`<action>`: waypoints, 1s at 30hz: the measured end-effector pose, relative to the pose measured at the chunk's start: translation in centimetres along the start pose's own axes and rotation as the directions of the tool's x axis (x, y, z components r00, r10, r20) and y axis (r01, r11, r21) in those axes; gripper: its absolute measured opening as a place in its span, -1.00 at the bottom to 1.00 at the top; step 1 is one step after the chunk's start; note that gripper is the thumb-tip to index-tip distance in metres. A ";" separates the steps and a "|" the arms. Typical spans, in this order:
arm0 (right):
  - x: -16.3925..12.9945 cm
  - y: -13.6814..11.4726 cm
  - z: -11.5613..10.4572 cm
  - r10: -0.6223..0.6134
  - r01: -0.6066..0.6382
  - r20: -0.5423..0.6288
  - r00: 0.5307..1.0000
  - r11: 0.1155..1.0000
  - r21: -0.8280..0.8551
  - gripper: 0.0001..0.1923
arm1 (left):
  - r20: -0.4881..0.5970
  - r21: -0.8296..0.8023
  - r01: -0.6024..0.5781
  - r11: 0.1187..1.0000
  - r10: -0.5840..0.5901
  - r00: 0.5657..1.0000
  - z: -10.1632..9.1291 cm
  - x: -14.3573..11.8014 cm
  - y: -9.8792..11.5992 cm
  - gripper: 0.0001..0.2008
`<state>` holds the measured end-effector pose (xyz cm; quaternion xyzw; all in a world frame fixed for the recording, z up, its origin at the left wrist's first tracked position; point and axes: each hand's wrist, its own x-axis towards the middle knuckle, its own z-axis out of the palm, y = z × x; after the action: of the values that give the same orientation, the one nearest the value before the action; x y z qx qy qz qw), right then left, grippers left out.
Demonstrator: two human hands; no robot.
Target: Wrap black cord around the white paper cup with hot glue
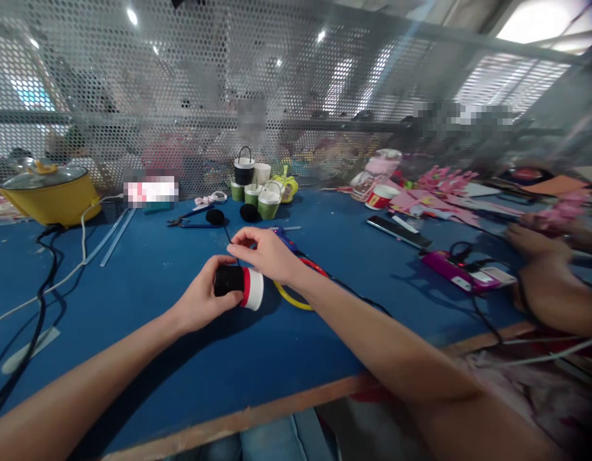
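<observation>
left grip [204,298] clasps the paper cup [240,286] sideways; right grip [264,253] pinches above its rim.

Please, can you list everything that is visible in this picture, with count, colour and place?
Small paper cup: one, black, white and red, on its side, centre.
Blue table top: one, across the view.
Yellow pot with glass lid: one, far left.
Handled paper cups: about five, green, white, black, rear centre.
Pliers: one, blue handles, behind the hands.
Black round discs: two, beside the pliers.
Pink paper pieces: several, rear right.
Dark phone: one, right.
Co-worker's hand: one, far right.
Left hand: grips the cup.
Right hand: fingertips pinched above the cup.
</observation>
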<state>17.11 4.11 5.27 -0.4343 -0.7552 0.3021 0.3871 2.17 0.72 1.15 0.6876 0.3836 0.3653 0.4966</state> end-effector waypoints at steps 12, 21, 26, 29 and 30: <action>6.2 0.8 0.5 0.196 -0.104 0.216 0.956 0.921 -0.377 -0.75 | 0.301 -0.110 -0.074 0.991 0.104 0.948 -0.4 -1.0 0.0 -0.23; 3.6 5.1 -6.0 0.196 -0.190 -0.062 0.979 0.746 -0.638 -0.80 | 0.116 -0.084 -0.090 0.992 0.099 0.988 -0.4 -0.4 -0.2 -0.13; 3.4 3.3 -1.8 0.070 0.115 0.281 0.957 0.799 -0.591 -0.55 | 0.248 -0.015 -0.090 0.996 0.091 0.965 0.4 -1.1 0.5 -0.14; 4.0 2.4 0.3 0.109 0.203 0.457 0.883 0.789 -0.581 -0.54 | 0.269 -0.014 -0.107 0.994 0.107 0.957 0.6 -1.3 0.7 -0.14; 4.1 2.3 0.7 0.127 0.195 0.466 0.876 0.790 -0.582 -0.55 | 0.269 -0.013 -0.109 0.994 0.108 0.957 0.6 -1.3 0.7 -0.13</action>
<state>16.21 8.69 4.39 -0.4326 -0.8914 0.1319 0.0305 2.25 -0.86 1.48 0.7515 0.2746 0.2946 0.5225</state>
